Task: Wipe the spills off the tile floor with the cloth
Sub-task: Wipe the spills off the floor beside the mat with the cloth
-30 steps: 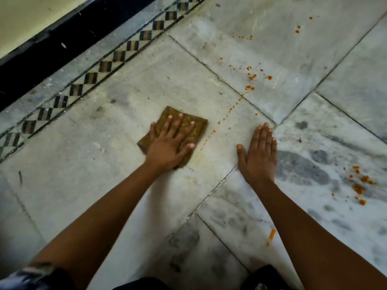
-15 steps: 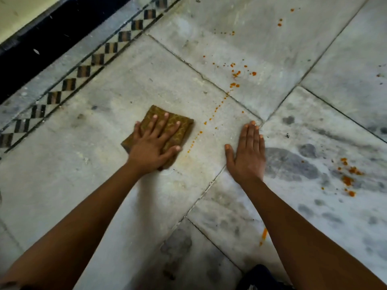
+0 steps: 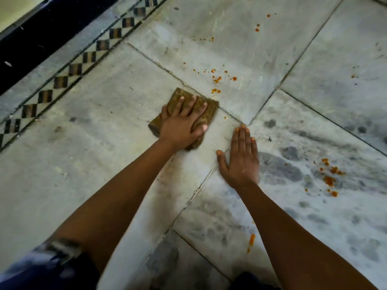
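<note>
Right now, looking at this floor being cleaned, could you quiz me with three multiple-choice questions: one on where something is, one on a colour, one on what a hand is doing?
1. Where is the cloth?
A. Under the left hand
B. Under the right hand
C. Beside the wall, untouched

2. What colour are the spills?
A. Blue
B. Orange
C. White

3. What is the right hand doing?
A. Holding a bucket
B. Raised in the air
C. Lying flat on the floor, fingers extended

Answers:
1. A: the left hand presses flat on the brown cloth.
2. B: orange drops dot the marble tiles ahead of the cloth and at far right.
3. C: its palm lies on bare tile, holding nothing.
</note>
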